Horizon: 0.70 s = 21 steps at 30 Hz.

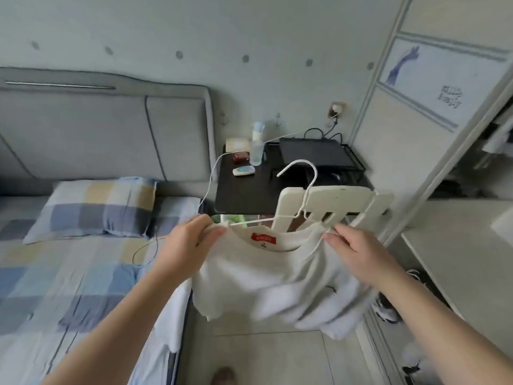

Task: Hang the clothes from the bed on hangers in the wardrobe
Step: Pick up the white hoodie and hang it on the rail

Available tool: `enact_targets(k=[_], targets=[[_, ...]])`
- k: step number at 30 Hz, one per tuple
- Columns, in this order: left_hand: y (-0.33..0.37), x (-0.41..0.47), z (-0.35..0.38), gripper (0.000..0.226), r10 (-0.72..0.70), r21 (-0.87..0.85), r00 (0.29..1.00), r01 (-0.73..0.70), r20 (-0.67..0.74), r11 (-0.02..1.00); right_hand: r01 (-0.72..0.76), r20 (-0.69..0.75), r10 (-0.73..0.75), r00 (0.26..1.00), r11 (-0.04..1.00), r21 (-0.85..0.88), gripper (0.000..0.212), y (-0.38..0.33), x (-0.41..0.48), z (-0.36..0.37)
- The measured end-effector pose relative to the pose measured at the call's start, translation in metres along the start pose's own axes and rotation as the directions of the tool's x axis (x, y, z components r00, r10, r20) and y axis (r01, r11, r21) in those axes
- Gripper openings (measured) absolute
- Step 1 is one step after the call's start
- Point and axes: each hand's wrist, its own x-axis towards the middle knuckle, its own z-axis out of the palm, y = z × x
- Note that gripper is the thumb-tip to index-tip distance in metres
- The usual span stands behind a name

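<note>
A white T-shirt (277, 276) with a red neck label hangs in the air between my hands, above the floor beside the bed (69, 273). A white wire hanger (298, 187) sits partly inside its neck, hook pointing up. My left hand (191, 240) pinches the shirt's left shoulder together with the hanger's left arm. My right hand (358, 245) grips the shirt's right shoulder where the hanger's other arm lies. The wardrobe (433, 115) stands at the right with its sliding door partly open.
A black bedside table (249, 190) behind the shirt carries a bottle, small boxes and a black device with cables. A cream slatted chair back (333, 201) is right behind the hanger. Shoes (388, 309) lie on the floor by the wardrobe. A plaid pillow lies on the bed.
</note>
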Motion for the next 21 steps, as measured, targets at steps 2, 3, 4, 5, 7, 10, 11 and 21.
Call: enact_targets(k=[2,3,4,5,7,10,11,21], targets=[[0.015,0.050,0.022,0.031,0.088,-0.045,0.995,-0.087,0.037,0.995,-0.067,-0.105,0.062,0.993,0.997,-0.046,0.041,0.016,0.008,-0.026],[0.024,0.074,0.032,0.030,0.133,-0.063,0.990,-0.130,0.054,0.990,-0.098,-0.160,0.088,0.983,0.994,-0.057,0.042,0.024,0.012,-0.039],[0.033,0.098,0.042,0.029,0.177,-0.088,0.982,-0.170,0.070,0.981,-0.128,-0.213,0.112,0.971,0.990,-0.065,0.042,0.032,0.017,-0.052],[0.043,0.122,0.052,0.028,0.220,-0.120,0.972,-0.210,0.085,0.970,-0.157,-0.263,0.133,0.956,0.985,-0.075,0.042,0.040,0.021,-0.065],[0.064,0.166,0.073,0.027,0.311,-0.186,0.942,-0.286,0.124,0.940,-0.211,-0.354,0.169,0.920,0.974,-0.084,0.042,0.051,0.027,-0.091],[0.103,0.233,0.108,0.027,0.454,-0.267,0.876,-0.403,0.163,0.875,-0.306,-0.471,0.208,0.857,0.941,-0.141,0.044,0.061,0.032,-0.134],[0.118,0.253,0.122,0.029,0.487,-0.298,0.859,-0.429,0.157,0.853,-0.346,-0.511,0.215,0.832,0.922,-0.175,0.045,0.063,0.032,-0.148],[0.321,0.371,0.220,0.026,0.759,-0.548,0.651,-0.624,0.032,0.558,-0.716,-0.776,0.300,0.555,0.647,-0.263,0.045,0.059,0.002,-0.299]])
